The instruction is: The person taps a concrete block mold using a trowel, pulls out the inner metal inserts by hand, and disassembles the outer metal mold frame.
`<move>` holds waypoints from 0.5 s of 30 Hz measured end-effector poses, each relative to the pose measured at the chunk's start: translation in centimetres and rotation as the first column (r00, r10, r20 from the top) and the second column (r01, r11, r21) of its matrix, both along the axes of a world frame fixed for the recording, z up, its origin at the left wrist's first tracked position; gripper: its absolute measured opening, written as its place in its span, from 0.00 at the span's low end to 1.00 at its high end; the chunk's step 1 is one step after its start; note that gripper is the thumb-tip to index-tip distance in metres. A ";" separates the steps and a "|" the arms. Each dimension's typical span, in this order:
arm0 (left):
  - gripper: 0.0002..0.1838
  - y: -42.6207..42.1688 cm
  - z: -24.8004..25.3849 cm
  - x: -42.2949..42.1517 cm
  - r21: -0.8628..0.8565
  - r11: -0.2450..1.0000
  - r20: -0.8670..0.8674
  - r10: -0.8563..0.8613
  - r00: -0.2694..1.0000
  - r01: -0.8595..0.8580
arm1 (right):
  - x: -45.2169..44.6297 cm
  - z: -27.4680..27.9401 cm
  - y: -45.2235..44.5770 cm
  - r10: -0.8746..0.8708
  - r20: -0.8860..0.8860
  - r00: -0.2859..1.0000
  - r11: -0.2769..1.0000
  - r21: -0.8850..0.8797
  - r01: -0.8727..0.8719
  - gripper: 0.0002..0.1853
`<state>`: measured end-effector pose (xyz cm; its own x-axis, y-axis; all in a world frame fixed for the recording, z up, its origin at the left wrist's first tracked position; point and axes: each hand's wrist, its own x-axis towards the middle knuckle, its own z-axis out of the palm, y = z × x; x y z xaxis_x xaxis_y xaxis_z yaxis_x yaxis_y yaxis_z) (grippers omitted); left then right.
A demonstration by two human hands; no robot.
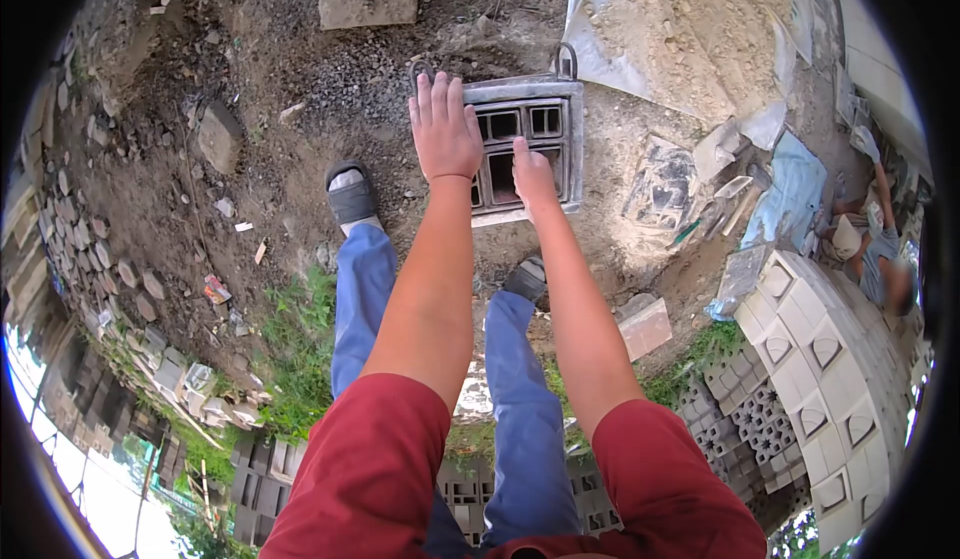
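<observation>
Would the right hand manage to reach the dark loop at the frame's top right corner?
Probably yes: the right hand is over the frame, and nothing seems to block the dark loop.

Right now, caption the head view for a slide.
Left hand and right hand over a gridded frame on dirt, near heaped sand.

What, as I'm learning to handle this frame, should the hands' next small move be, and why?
Perhaps slide the right hand up to the right loop of the grey frame. That loop is free, while the left hand already has its fingertips near the left loop; the right hand is lower, by the openings.
</observation>
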<state>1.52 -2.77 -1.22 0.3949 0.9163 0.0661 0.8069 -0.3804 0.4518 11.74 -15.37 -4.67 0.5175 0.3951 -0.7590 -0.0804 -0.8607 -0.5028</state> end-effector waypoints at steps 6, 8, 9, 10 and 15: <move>0.23 0.0 0.2 0.0 0.001 1.000 0.000 -0.001 1.000 0.001 | 0.0 0.1 0.2 -0.033 -0.005 0.999 0.999 0.007 0.033 0.41; 0.23 -0.1 0.1 0.0 0.001 1.000 0.001 -0.003 1.000 0.003 | -0.1 0.1 0.1 -0.029 0.004 1.000 1.000 0.005 0.029 0.41; 0.23 0.0 0.1 0.0 0.001 1.000 0.000 -0.004 1.000 0.004 | -0.1 0.0 0.1 -0.026 0.014 1.000 1.000 0.006 0.026 0.41; 0.23 0.0 0.0 0.0 0.001 1.000 -0.002 -0.006 1.000 0.006 | 0.0 0.1 0.1 -0.027 0.015 1.000 1.000 0.006 0.027 0.41; 0.23 0.0 0.0 -0.1 0.000 1.000 0.007 -0.005 1.000 0.005 | -0.1 0.3 0.2 -0.033 -0.005 0.999 0.999 0.001 0.033 0.41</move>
